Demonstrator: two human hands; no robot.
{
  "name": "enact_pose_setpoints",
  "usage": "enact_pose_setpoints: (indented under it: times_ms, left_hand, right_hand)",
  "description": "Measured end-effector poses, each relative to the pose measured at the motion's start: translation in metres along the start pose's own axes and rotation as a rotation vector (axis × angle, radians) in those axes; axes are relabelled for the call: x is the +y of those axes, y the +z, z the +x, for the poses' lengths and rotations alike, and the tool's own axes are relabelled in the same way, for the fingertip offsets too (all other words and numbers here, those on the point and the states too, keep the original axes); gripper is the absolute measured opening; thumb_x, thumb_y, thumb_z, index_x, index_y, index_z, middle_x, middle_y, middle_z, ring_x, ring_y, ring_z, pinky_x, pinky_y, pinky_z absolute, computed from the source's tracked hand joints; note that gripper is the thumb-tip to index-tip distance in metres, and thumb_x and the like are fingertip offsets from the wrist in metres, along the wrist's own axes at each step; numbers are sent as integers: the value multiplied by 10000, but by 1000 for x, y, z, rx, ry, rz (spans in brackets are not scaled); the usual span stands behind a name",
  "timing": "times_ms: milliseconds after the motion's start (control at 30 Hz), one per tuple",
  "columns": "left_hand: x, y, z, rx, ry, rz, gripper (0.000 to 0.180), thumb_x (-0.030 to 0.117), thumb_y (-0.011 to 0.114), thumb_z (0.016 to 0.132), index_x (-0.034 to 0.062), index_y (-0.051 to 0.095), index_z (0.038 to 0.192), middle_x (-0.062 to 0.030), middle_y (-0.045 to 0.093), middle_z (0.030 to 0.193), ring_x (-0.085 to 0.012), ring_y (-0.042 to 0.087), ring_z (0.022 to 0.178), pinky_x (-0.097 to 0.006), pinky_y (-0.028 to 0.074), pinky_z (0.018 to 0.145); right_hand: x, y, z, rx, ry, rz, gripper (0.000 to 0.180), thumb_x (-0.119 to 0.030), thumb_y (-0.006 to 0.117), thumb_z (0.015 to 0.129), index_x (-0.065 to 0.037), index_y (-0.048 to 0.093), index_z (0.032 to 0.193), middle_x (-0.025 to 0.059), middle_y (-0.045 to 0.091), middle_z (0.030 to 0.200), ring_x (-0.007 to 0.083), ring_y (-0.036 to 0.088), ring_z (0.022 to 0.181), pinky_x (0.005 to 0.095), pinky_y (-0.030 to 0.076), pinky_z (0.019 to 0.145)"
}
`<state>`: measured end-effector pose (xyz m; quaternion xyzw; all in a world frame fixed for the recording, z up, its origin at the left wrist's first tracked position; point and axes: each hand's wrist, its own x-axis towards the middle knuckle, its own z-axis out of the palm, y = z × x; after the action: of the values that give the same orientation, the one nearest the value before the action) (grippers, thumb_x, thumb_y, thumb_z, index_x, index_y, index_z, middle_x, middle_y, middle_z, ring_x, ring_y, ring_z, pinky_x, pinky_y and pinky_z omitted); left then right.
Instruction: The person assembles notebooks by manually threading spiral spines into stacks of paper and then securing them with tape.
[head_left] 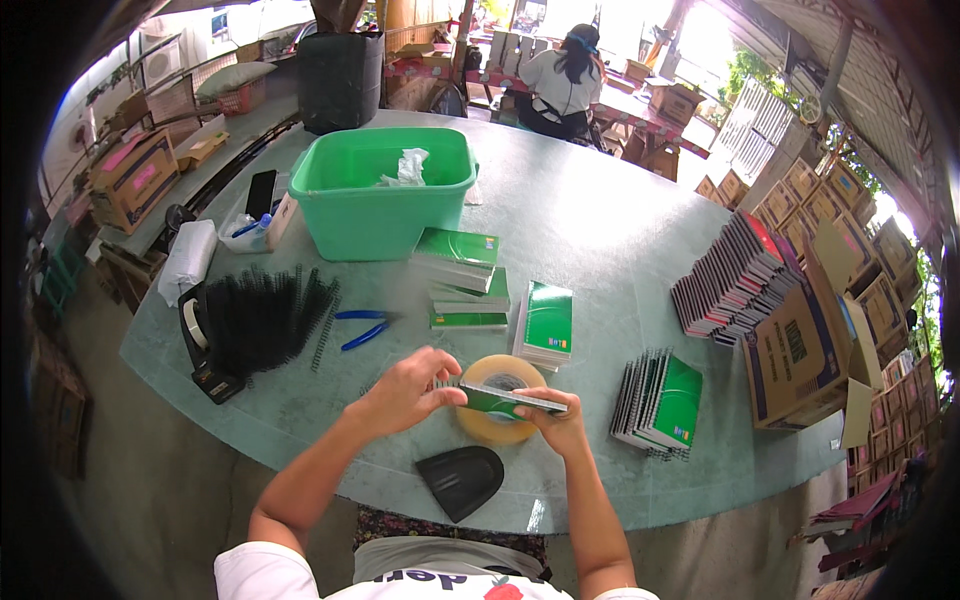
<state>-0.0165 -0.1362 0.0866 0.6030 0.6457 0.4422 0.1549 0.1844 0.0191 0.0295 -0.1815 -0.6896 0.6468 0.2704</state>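
In front of me, a thin green-covered notebook (500, 400) is tilted nearly edge-on above a large roll of clear tape (492, 436). My right hand (556, 424) grips its right end, thumb on top. My left hand (408, 392) is at the notebook's other end, fingers curled toward the thumb; what lies between them is hidden. A bit of dark coil (368, 384) shows beside that hand. Unbound green notebook stacks (458, 252) and another stack (548, 318) sit beyond. Spiral-bound green notebooks (676, 404) lie to the right. Blue-handled pliers (364, 336) rest left of the tape.
Black spiral coils (268, 318) are heaped at left beside a tape dispenser (196, 340). A green bin (370, 215) stands behind. At right are stacked red-and-black notebooks (728, 275) and an open carton (800, 350). A black curved object (462, 482) lies near the front edge.
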Motion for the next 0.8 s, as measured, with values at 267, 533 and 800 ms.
enact_pose_setpoints:
  times_ms: [267, 533, 800]
  left_hand:
    - [5, 3, 4, 96, 83, 160, 202, 197, 640, 835, 35, 585, 943, -110, 552, 875, -275, 557, 837, -367, 460, 710]
    - [21, 9, 5, 129, 254, 471, 230, 250, 690, 770, 65, 554, 771, -111, 534, 842, -283, 533, 789, -386, 433, 660]
    - [12, 69, -73, -157, 37, 257, 286, 176, 662, 773, 114, 582, 1041, -117, 529, 827, -294, 568, 740, -401, 469, 673]
  right_hand:
    - [-4, 1, -1, -5, 54, -30, 232, -5, 695, 774, -26, 688, 1004, 29, 681, 954, 76, 584, 853, 222, 475, 766]
    - [0, 1, -4, -1, 56, 1, 238, -10, 692, 777, -27, 685, 1014, 17, 679, 947, 73, 580, 846, 225, 474, 767]
    - [2, 9, 2, 62, 12, 30, 256, 3, 708, 767, 4, 668, 1020, 34, 664, 915, 83, 591, 815, 223, 506, 743]
